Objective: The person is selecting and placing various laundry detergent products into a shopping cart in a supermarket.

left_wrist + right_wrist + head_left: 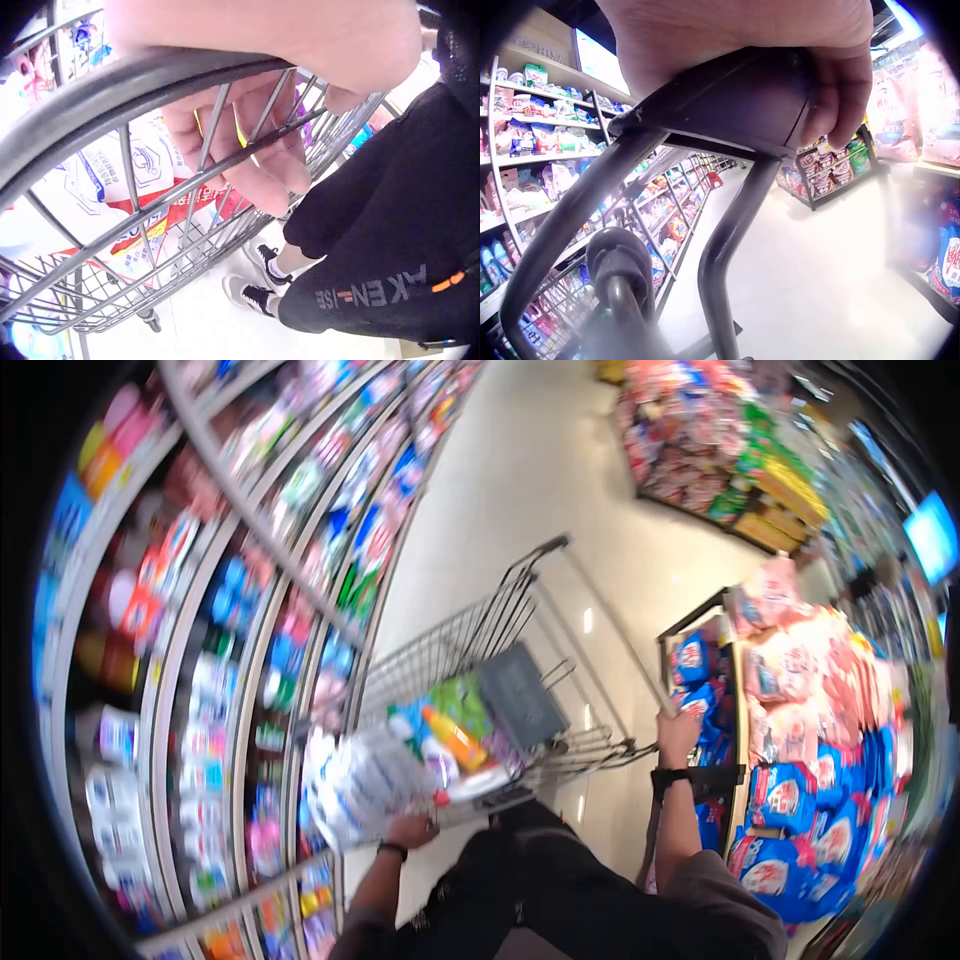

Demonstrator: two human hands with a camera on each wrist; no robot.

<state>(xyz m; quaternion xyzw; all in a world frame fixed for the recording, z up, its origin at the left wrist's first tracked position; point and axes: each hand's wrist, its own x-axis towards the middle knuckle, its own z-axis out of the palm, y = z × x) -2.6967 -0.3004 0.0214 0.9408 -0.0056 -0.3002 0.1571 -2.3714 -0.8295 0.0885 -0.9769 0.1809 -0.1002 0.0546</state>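
A wire shopping cart with a grey panel (522, 695) stands before the person in the head view. My left hand (410, 828) is at its near side; in the left wrist view this hand (322, 45) lies over the dark rim (142, 82), fingers curled down against the wires. My right hand (680, 732) grips the far end of the cart's handle; the right wrist view shows the hand (742, 30) wrapped over the dark handle piece (727, 97). Inside the cart lie a large white package (370, 785), an orange item (455, 738) and a green one (460, 698).
Long shelves (150, 670) of packaged goods run along the left, close to the cart's front. At the right, blue packs (785, 795) and pink packs (790, 665) fill a display beside the right hand. Another display (690, 450) stands farther up the pale aisle floor (520, 470).
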